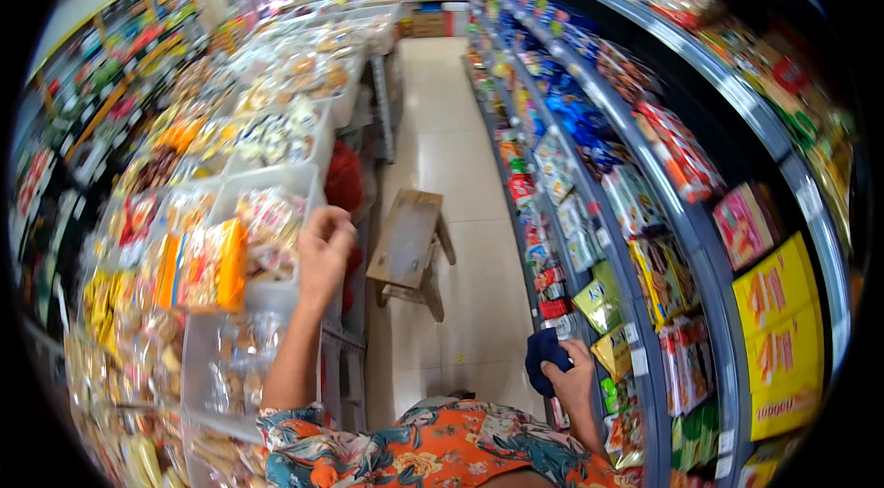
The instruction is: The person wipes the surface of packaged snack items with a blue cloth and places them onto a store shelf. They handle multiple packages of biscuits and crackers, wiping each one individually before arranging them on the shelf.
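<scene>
My right hand [574, 370] grips a bunched navy-blue cloth [547, 360], close to the lower front of the snack shelves [680, 201]. Over the inner edge of the bin display is my left hand [326, 250], blurred, its fingers loosely bent and nothing visible in them. Just left of that hand stands a translucent plastic bin [312, 198] of wrapped snacks [266, 229]. An orange-edged snack packet [207, 267] lies across the bins there. Nearer my body, another clear bin [200, 364] contains bagged food [245, 350].
A low wooden stool [407, 236] stands in the tiled aisle [445, 136] between bins and shelves. Red plastic bags [344, 177] hang beside the bins. Yellow price signs [780, 343] front the right shelves. Cardboard boxes [428, 24] sit at the aisle's far end.
</scene>
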Demonstrator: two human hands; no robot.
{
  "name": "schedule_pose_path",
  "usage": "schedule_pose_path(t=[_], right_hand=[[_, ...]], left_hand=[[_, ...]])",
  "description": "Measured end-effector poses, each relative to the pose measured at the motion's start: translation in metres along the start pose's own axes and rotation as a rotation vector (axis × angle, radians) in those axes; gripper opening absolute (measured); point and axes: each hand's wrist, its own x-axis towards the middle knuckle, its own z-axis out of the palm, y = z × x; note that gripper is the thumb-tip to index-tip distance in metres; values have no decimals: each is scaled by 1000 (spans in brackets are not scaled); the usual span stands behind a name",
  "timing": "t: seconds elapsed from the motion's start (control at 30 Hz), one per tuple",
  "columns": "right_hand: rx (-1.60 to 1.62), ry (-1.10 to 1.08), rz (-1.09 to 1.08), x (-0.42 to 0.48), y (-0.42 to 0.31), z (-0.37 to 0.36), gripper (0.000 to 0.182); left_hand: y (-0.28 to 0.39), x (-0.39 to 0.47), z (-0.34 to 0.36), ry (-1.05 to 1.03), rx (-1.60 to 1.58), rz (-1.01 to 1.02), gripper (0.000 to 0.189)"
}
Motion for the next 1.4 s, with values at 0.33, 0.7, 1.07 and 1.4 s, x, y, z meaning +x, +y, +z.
schedule_pose_path(t=[0.33,0.7,1.07,1.4], right_hand=[[-120,320,164,-49,7,-26,38],[-190,798,398,-140,13,-68,37],[-221,946,365,-190,21,-144,35],[-288,1122,450,-260,40,-200,30]], left_hand=[[30,-21,156,-1744,679,383,37],[185,-100,302,-1407,-537,945,20],[365,-153,479,-1158,-580,472,44],[405,-171,582,-1463,-325,31,41]])
